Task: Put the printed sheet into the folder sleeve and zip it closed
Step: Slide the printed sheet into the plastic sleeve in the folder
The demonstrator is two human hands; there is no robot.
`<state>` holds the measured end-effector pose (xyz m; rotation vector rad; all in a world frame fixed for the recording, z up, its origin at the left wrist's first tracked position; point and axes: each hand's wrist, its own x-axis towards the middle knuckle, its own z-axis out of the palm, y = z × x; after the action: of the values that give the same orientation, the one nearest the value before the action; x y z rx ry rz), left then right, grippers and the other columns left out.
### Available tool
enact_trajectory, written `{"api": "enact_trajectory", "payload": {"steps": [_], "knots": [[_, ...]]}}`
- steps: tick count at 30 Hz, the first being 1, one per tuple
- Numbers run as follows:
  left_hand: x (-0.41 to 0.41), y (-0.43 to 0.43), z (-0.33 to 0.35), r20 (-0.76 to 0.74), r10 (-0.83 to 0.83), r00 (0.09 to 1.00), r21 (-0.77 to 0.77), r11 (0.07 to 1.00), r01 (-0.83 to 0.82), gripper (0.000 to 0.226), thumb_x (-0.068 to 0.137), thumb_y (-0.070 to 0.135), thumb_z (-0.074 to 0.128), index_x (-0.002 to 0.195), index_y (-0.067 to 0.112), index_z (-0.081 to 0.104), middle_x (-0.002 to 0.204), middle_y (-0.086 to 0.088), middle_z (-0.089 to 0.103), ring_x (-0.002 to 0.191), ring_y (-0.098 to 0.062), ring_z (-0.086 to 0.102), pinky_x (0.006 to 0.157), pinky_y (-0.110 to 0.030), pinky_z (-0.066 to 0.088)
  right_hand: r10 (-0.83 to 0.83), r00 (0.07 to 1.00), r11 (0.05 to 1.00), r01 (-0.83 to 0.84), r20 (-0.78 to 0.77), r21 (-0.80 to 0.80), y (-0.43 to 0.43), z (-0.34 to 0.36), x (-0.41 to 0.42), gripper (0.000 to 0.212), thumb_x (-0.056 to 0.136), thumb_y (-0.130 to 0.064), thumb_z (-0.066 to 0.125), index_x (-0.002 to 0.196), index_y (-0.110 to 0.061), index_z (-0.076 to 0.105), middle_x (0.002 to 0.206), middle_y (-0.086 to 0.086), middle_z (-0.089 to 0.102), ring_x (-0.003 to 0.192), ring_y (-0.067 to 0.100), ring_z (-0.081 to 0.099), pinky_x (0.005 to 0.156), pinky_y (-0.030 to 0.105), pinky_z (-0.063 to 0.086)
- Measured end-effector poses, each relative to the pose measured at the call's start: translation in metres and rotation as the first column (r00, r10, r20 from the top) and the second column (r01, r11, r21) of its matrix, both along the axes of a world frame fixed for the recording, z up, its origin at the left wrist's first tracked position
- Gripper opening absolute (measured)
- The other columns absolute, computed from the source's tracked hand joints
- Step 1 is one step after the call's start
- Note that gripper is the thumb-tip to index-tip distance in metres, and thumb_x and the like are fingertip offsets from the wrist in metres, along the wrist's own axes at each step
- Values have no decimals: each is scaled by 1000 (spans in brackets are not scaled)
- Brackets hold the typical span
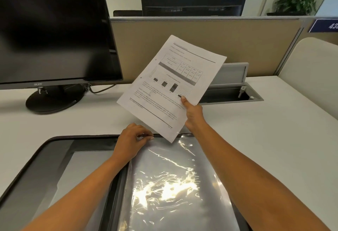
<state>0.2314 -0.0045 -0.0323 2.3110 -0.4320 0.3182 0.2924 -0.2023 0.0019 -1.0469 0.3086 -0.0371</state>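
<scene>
Sheet point(172, 84) held up, tilted, pinched at its near edge by the right hand point(193, 113), thumb on top, arm stretched forward. It fans out to that hand's 11 o'clock. Left hand point(130, 141) pinches the sleeve point(173, 185) at its top edge; the sheet's low corner hangs at its 3 o'clock.

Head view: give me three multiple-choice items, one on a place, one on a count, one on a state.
1. The printed sheet is: A) held up over the folder's far edge B) on a chair C) tucked fully inside.
2. Hands holding the sheet: A) none B) one C) two.
3. The folder is: A) zipped shut B) standing upright C) lying open.

Key:
1 A, the right hand grips it in the air there.
2 B, the left hand pinches the clear sleeve's top edge instead.
3 C, its inside and the sleeve face up.
</scene>
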Motion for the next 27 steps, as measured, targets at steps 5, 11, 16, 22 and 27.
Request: {"api": "enact_trajectory", "payload": {"steps": [5,11,16,22,27], "knots": [[-1,-1,3,-32,18,999,-4,1000,-18,7,75,14,76,81,17,74,64,27,57,78,10,46,66,-15,38,40,999,996,-43,-30,-79,-26,-3,-5,33,86,-10,59,118,-7,54,119,13,60,100,29,59,91,50,47],[-5,0,8,-90,23,996,-55,998,-28,14,76,19,75,77,31,68,75,14,59,77,4,50,66,-17,40,187,976,980,-193,-109,-48,-59,-8,-9,36,86,-8,58,122,-8,52,121,16,60,109,36,58,83,52,50],[-8,3,11,-105,105,989,-143,982,-119,4,83,14,68,83,16,72,74,4,65,67,-6,57,60,-10,41,267,956,958,-277,-120,-75,-70,-14,-9,31,86,-7,58,116,-11,55,114,13,63,101,31,62,76,49,56],[2,12,21,-265,323,908,-424,807,-411,10,89,14,60,88,7,67,69,1,63,59,-3,56,61,-16,42,278,947,939,-303,-158,-162,-70,-18,-4,36,85,-9,60,120,-12,54,111,11,64,99,31,63,84,52,51],[14,14,24,-432,244,868,-266,885,-381,22,87,19,64,101,3,70,90,-9,67,82,-18,59,84,-28,46,292,943,934,-318,-162,-166,-72,-19,0,37,84,-9,61,120,-11,54,114,14,64,101,33,62,85,54,51]]}}
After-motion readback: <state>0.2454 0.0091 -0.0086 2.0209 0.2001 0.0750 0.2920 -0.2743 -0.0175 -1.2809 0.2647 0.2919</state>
